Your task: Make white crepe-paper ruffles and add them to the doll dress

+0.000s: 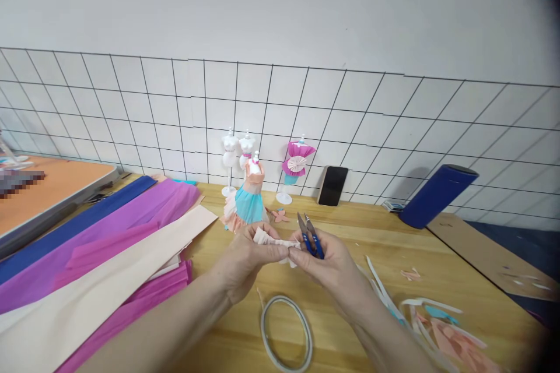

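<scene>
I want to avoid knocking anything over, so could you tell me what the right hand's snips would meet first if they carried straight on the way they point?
Probably the small mannequin in the teal and peach dress: the snips in the right hand point up-left, away from the person, though depth is unclear.

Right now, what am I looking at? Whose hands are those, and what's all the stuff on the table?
The camera sits on a person's head and looks down at their own two hands. The left hand pinches a small pleated paper piece. The right hand holds the same paper and blue snips. On the wooden table lie long paper sheets in blue, purple, pink and cream, a tape ring and paper scraps. At the back stand tiny mannequins in paper dresses, a phone and a blue roll.
</scene>
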Available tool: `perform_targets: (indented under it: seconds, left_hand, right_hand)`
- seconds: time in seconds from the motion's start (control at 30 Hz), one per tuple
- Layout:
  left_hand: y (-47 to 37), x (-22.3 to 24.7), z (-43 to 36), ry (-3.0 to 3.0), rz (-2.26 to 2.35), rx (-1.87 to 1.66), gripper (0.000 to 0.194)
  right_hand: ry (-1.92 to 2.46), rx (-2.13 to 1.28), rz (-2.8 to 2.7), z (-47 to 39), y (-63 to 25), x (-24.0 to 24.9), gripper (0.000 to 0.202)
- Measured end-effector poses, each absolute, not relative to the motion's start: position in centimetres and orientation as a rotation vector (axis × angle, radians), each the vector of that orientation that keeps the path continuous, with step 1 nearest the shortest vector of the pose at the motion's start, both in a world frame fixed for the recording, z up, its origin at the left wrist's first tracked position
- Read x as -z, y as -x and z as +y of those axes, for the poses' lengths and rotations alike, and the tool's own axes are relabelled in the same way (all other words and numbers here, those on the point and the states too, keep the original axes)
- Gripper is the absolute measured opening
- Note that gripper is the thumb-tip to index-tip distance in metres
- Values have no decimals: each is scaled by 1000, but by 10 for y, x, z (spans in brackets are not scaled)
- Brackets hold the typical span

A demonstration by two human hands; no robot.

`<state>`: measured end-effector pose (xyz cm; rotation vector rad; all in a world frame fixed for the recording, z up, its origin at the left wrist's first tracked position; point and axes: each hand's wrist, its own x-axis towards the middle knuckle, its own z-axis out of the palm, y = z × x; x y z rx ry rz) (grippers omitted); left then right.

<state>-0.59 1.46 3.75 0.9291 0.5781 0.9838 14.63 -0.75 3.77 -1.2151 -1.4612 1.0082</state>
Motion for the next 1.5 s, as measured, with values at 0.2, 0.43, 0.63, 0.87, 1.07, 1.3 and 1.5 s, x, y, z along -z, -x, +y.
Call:
perform_targets:
  seconds: [0.2,0.43,0.63,0.87,1.07,1.3,1.5]
  left_hand:
    - [2,-36,13,-949,544,-1045,34]
    - [1,-29,14,-969,632,-1117,32]
    - [10,-33,19,-1029,674,-1124,30]
    - [16,-33,24,-1133,674,-1093,28]
    - [17,-29,25,-1161,660,-1046,28]
    - [16,-22,28,-1180,675,-1026,25]
    - [15,-27,26,-921,715,-1012,25]
  right_hand:
    - [1197,-1025,-1436,-7,-152,-33,32]
    - [1197,-1014,-1439,-9,-153,-32,33]
    - [1181,-963,-1530,-13,-174,-39,40]
    - [1326,-713,-1877,-20,-200,-44,34]
    - [1369,-603,-1968,-21,-185,-49,34]
    - [1360,-555,-2104,-20,-178,-54,34]
    - [1226,-882,-1899,-14,-187,-44,35]
